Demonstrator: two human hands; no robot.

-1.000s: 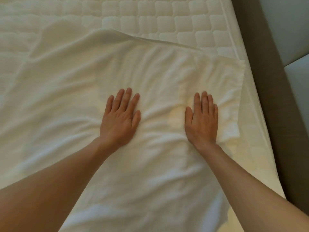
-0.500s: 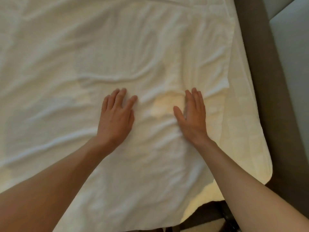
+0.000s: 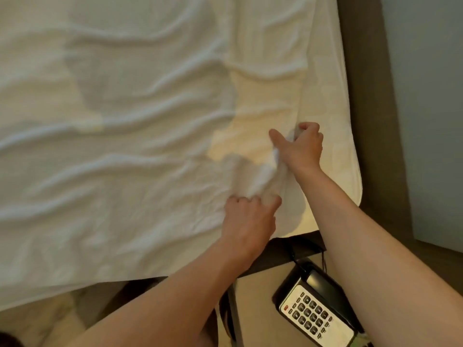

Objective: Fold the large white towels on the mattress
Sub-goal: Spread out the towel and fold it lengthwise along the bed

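Observation:
A large white towel point(image 3: 125, 116) lies spread and wrinkled over the mattress point(image 3: 333, 136), filling most of the view. My right hand point(image 3: 302, 146) grips the towel's right edge near the mattress corner, fingers curled round bunched cloth. My left hand point(image 3: 248, 219) grips the same edge lower down, close to the towel's near right corner. A ridge of gathered fabric runs between the two hands.
A dark bed frame point(image 3: 368, 121) runs along the mattress's right side, with a pale wall point(image 3: 426, 96) beyond. Below the mattress corner a black desk telephone point(image 3: 315, 309) with a keypad sits on a beige bedside surface point(image 3: 260, 304).
Both hands were pressing flat on the towel; they have slid right and toward me and now clutch its right edge. The view has tilted down, showing the telephone.

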